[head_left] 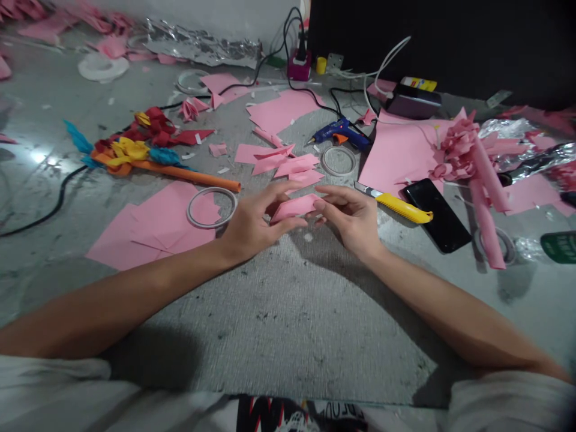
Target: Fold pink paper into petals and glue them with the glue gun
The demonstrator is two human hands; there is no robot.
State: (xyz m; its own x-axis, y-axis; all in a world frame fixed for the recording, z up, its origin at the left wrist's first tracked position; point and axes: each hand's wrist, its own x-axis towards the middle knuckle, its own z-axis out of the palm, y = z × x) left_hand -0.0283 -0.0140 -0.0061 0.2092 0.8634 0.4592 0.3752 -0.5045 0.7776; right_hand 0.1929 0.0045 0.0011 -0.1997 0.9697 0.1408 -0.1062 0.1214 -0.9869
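A small folded piece of pink paper [294,207] is held above the grey table [270,318], in the middle of the view. My left hand [256,219] grips its left end between thumb and fingers. At its right end my right hand [348,216] pinches the paper, thumb in front. Just beyond both hands lie several folded pink pieces [283,162]. A yellow cutter knife [402,208] rests right of my right hand, its blade pointing toward that hand. Next to my left hand is a roll of tape [192,210] on pink sheets [130,234].
A blue glue gun [339,132] and another tape roll [338,161] lie beyond my hands. On the right are a black phone [438,216], rolled pink paper [488,228] and a bottle [558,246]. An orange stick [189,175] with coloured paper flowers lies left; cables cross the back.
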